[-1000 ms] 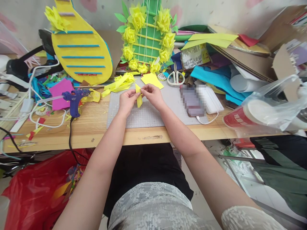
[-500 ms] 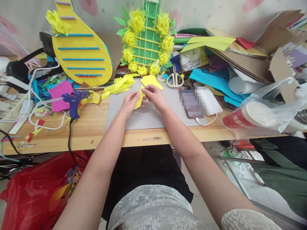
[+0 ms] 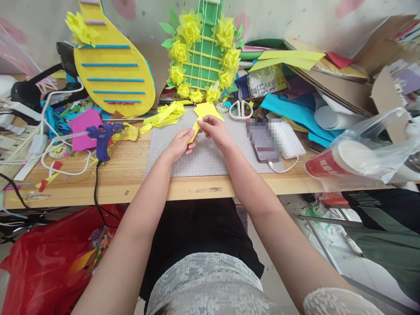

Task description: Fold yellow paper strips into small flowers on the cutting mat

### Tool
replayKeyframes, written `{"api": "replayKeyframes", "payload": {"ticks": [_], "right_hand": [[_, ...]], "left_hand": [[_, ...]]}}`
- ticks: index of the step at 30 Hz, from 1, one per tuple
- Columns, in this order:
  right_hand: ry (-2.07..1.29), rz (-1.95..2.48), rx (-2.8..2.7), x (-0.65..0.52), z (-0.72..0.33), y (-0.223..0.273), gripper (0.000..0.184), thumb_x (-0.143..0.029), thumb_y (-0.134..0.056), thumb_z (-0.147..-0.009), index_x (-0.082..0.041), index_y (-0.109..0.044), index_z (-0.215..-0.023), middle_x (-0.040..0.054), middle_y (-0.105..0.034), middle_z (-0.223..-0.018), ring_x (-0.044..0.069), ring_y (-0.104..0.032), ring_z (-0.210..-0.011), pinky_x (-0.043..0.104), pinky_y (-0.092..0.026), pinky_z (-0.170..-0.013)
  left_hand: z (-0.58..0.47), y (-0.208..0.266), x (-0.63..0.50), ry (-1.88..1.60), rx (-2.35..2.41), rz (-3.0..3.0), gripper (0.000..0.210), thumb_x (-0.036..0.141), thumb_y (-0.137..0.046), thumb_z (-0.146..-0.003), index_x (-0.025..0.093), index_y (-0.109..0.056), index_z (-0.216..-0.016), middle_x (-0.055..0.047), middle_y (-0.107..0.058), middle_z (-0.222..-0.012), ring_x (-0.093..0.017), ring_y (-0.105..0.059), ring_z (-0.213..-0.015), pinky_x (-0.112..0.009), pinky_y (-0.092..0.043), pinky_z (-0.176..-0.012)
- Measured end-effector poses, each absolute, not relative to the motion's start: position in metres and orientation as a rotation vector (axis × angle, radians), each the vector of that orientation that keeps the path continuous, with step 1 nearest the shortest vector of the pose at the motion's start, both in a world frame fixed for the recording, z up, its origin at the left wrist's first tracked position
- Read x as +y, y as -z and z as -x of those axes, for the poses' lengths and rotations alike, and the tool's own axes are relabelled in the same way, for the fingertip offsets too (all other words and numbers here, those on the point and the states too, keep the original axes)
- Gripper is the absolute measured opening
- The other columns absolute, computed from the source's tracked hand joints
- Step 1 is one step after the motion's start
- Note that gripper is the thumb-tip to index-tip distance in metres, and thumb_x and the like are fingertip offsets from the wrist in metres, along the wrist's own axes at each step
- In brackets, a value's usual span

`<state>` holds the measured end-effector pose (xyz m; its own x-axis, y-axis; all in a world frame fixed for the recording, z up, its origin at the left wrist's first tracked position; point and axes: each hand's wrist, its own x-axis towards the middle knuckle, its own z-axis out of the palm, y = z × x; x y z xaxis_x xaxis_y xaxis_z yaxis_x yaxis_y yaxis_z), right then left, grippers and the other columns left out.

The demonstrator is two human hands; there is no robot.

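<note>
A small folded piece of yellow paper is held between my two hands above the grey cutting mat. My left hand pinches its lower left part, fingers curled under it. My right hand grips its upper end between thumb and fingertips. Just behind the hands lies a stack of yellow paper squares. To its left is a heap of cut yellow paper pieces. White-handled scissors rest right of the squares, beside a tape roll.
A blue glue gun stands at left with its cord over the table edge. A yellow instrument shape and a green one with paper flowers lean at the back. At right are a phone, a power bank and a bagged red cup.
The yellow paper has become narrower between my fingers, folded or turned more edge-on. Both hands stay close together, and the view has shifted slightly.
</note>
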<state>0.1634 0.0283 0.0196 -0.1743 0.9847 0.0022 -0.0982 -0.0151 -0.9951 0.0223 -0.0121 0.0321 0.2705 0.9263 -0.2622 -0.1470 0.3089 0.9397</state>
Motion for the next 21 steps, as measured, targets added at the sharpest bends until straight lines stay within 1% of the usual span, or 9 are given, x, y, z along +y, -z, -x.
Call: {"api": "replayKeyframes", "payload": {"ticks": [2,6,8,10,12,15,17,19,21], "right_hand": [[-1.371,1.055,-1.239,0.0282,-0.1637,-0.0206,0.027,-0.033,-0.072,-0.075,-0.019,-0.051,-0.07,-0.0075,-0.052,-0.056,0.002,-0.036,-0.045,0.017,-0.027,-0.043],[-1.377,1.046,-1.203,0.0269,-0.1621,-0.0216,0.029,-0.038,-0.073,-0.074,-0.019,-0.052,-0.07,-0.0087,-0.048,-0.055,0.002,-0.035,-0.045,0.017,-0.026,-0.042],[-1.414,1.051,-1.191,0.0262,-0.1606,-0.0211,0.032,-0.039,-0.075,-0.071,-0.019,-0.051,-0.071,-0.0086,-0.048,-0.055,0.002,-0.039,-0.046,0.017,-0.025,-0.042],[-1.458,1.055,-1.198,0.026,-0.1594,-0.0203,0.035,-0.038,-0.078,-0.068,-0.019,-0.049,-0.069,-0.0078,-0.048,-0.055,0.003,-0.046,-0.05,0.016,-0.025,-0.042],[-1.472,1.053,-1.21,0.0267,-0.1592,-0.0195,0.037,-0.036,-0.078,-0.068,-0.019,-0.045,-0.065,-0.0074,-0.048,-0.054,0.004,-0.049,-0.052,0.016,-0.025,-0.043],[-1.43,1.034,-1.225,0.0284,-0.1603,-0.0189,0.036,-0.034,-0.076,-0.071,-0.019,-0.044,-0.063,-0.0088,-0.046,-0.052,0.002,-0.041,-0.046,0.017,-0.027,-0.043],[-1.414,1.021,-1.227,0.0289,-0.1609,-0.0192,0.036,-0.034,-0.075,-0.072,-0.019,-0.044,-0.063,-0.0098,-0.045,-0.052,0.001,-0.036,-0.044,0.017,-0.028,-0.043],[-1.425,1.019,-1.221,0.0283,-0.1607,-0.0198,0.036,-0.035,-0.075,-0.072,-0.019,-0.044,-0.063,-0.01,-0.045,-0.052,0.001,-0.035,-0.044,0.017,-0.028,-0.043],[-1.451,1.025,-1.231,0.0269,-0.1597,-0.0203,0.037,-0.036,-0.076,-0.071,-0.019,-0.044,-0.062,-0.0093,-0.046,-0.052,0.002,-0.038,-0.046,0.017,-0.028,-0.043]], "left_hand": [[-0.0216,-0.0329,-0.0125,-0.846,1.014,-0.994,0.018,0.019,-0.043,-0.096,0.012,-0.057,-0.089,0.004,-0.049,-0.067,0.0,-0.033,-0.04,-0.012,-0.024,-0.033],[-0.0211,-0.0296,-0.0107,-0.823,0.998,-1.02,0.02,0.015,-0.04,-0.096,0.012,-0.058,-0.087,0.007,-0.041,-0.061,-0.001,-0.032,-0.039,-0.013,-0.026,-0.033],[-0.0213,-0.027,-0.0095,-0.846,0.999,-1.026,0.019,0.014,-0.04,-0.095,0.012,-0.057,-0.086,0.007,-0.039,-0.061,-0.002,-0.033,-0.04,-0.013,-0.028,-0.033],[-0.0211,-0.0257,-0.0089,-0.854,1.007,-1.03,0.018,0.014,-0.04,-0.095,0.013,-0.056,-0.085,0.007,-0.037,-0.061,-0.003,-0.033,-0.041,-0.014,-0.029,-0.033],[-0.0203,-0.0265,-0.009,-0.841,1.007,-1.032,0.018,0.019,-0.042,-0.095,0.013,-0.055,-0.085,0.007,-0.037,-0.061,-0.003,-0.034,-0.041,-0.014,-0.031,-0.033],[-0.0186,-0.0298,-0.0098,-0.803,0.997,-1.045,0.021,0.027,-0.044,-0.096,0.013,-0.056,-0.085,0.008,-0.036,-0.06,-0.003,-0.032,-0.04,-0.015,-0.034,-0.033],[-0.0181,-0.0313,-0.0099,-0.789,1.001,-1.059,0.023,0.025,-0.042,-0.097,0.012,-0.057,-0.085,0.008,-0.033,-0.058,-0.003,-0.029,-0.039,-0.015,-0.036,-0.034],[-0.0185,-0.0313,-0.0095,-0.805,1.011,-1.064,0.024,0.022,-0.039,-0.097,0.012,-0.057,-0.084,0.009,-0.032,-0.058,-0.003,-0.028,-0.038,-0.015,-0.037,-0.034],[-0.0193,-0.0303,-0.009,-0.842,1.024,-1.06,0.022,0.023,-0.042,-0.097,0.014,-0.054,-0.082,0.009,-0.033,-0.058,-0.003,-0.028,-0.038,-0.015,-0.038,-0.035]]}}
